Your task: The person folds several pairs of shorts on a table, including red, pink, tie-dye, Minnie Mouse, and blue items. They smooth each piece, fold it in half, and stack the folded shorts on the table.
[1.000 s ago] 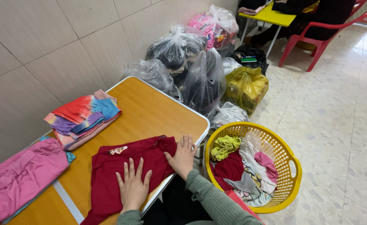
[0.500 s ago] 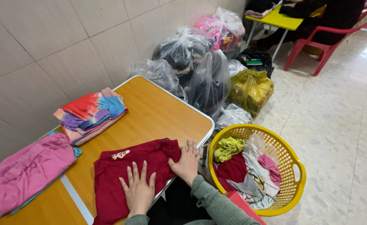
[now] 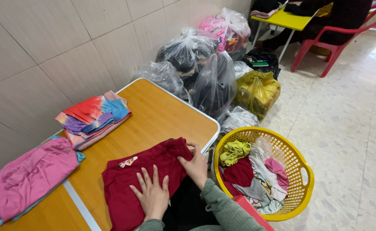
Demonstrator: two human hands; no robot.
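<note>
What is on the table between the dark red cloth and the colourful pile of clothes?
Nothing: in the head view, only bare wooden table shows between the dark red cloth and the colourful pile.
</note>
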